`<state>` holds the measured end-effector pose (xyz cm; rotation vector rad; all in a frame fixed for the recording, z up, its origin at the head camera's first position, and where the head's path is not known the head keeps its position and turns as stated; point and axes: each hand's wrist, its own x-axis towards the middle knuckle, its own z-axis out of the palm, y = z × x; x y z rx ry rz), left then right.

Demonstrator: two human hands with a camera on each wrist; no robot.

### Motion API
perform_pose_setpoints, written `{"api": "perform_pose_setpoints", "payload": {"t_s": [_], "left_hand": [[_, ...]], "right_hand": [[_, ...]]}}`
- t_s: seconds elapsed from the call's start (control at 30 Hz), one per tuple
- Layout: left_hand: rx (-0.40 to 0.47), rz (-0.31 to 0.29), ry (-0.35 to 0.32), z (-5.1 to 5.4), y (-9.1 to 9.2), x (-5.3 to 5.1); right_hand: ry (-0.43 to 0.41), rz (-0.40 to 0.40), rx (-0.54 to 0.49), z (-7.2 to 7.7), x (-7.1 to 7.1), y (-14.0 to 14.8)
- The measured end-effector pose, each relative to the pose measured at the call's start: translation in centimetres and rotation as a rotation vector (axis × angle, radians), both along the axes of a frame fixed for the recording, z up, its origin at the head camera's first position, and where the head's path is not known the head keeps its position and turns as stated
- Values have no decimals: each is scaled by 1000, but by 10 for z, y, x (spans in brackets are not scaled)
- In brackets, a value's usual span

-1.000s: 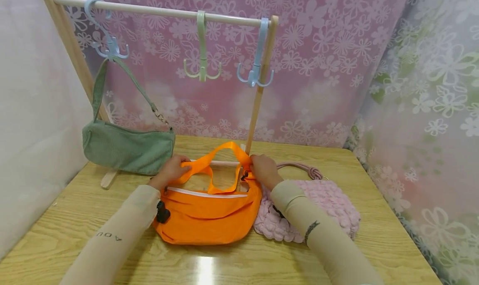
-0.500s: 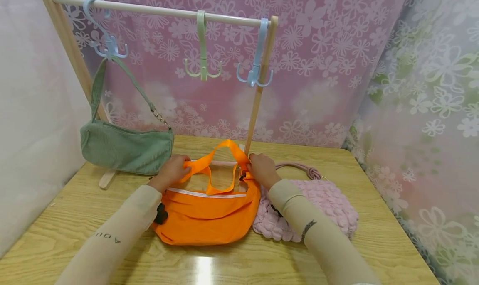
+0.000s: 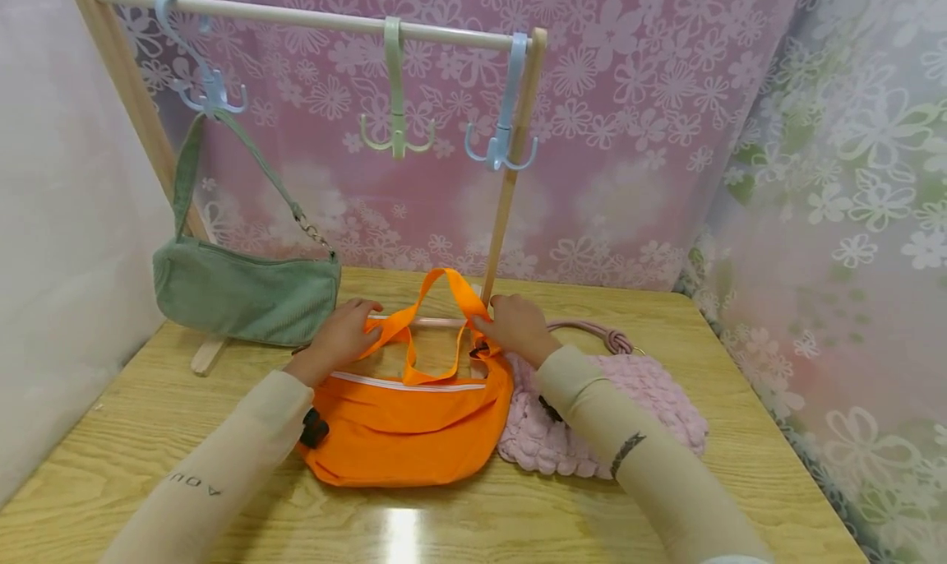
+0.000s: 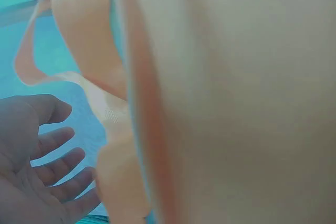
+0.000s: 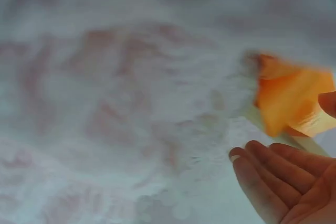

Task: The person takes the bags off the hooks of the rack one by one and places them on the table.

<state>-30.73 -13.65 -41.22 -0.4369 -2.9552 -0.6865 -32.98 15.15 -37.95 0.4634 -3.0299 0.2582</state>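
An orange waist bag [image 3: 407, 441] with a white zipper lies on the table, its orange strap [image 3: 444, 280] looped up behind it. My left hand [image 3: 342, 334] is at the strap's left side. In the left wrist view the left hand's fingers [image 4: 60, 174] are spread, with the strap [image 4: 86, 30] beside them. At the strap's right end is my right hand [image 3: 518, 325]. The right wrist view shows its fingers [image 5: 278, 171] extended and apart from the thumb, which overlaps the orange strap [image 5: 294, 95]. A black buckle [image 3: 314, 428] sits at the bag's left side.
A wooden rack with a white bar [image 3: 296, 13] stands behind. It carries a blue hook [image 3: 214, 91], a green hook [image 3: 397, 95] and another blue hook [image 3: 503, 112]. A green corduroy bag [image 3: 244, 293] hangs at left. A pink puffy bag [image 3: 651, 408] lies at right.
The fingers of my right hand have loosened and shifted slightly at the strap. The strap loop has risen a little and narrowed. My left hand has barely moved.
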Motion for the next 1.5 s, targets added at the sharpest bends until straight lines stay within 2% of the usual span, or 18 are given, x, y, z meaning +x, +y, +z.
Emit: {"api": "perform_pose_setpoints", "payload": {"t_s": [0.2, 0.4, 0.7, 0.9, 1.1, 1.3, 1.5], "left_hand": [[37, -42, 16, 20, 4, 11], [50, -52, 48, 42, 6, 33], [44, -143, 89, 72, 3, 65], [53, -154, 110, 91, -7, 88], [63, -153, 172, 108, -15, 104], [74, -129, 224, 119, -26, 114], [152, -144, 286, 125, -51, 119]], "right_hand": [[-51, -35, 28, 28, 15, 0], [-60, -82, 65, 54, 37, 3], [-93, 2, -15, 85, 82, 11], [-81, 36, -60, 94, 109, 7], [-48, 48, -115, 103, 131, -4], [29, 116, -96, 110, 149, -14], [112, 211, -130, 112, 159, -29]]}}
